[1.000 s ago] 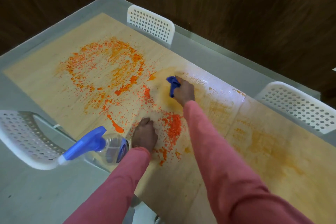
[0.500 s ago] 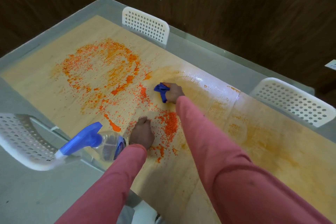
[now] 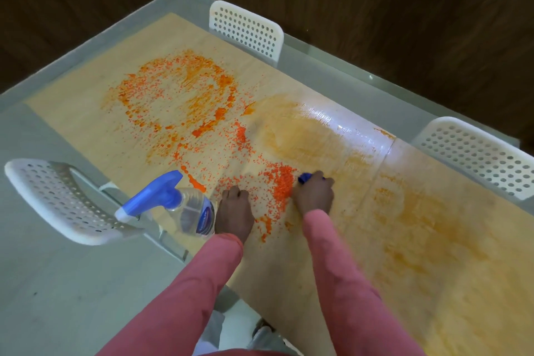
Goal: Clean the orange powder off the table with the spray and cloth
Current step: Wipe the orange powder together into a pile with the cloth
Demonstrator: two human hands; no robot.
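The person is leaning over the glass-topped wooden table [image 3: 433, 240], both pink sleeves stretching out ahead of them. The right hand [image 3: 313, 196] is pressing down on the tabletop with its fingers curled tight around a blue cloth [image 3: 304, 177], only a small bunch of which is poking out past the knuckles. That cloth is sitting right at the edge of a dense patch of orange powder [image 3: 281, 182], touching it on the patch's right side. The left hand [image 3: 234, 212] is resting on the table just left of that same patch, fingers folded under into a loose fist and holding nothing that I can see. Immediately left of the left hand, a clear spray bottle [image 3: 190, 208] with a blue trigger head is lying tipped over at the table's near edge, its nozzle pointing away from the powder toward a white perforated chair [image 3: 57, 196]. Further from the patch, up and to the left, a wide ring of scattered orange powder is covering the wood. To the right of the patch the surface is showing wet, smeary yellow-orange streaks and a bright glare. Two more white chairs [image 3: 248, 32] are standing along the table's far side.
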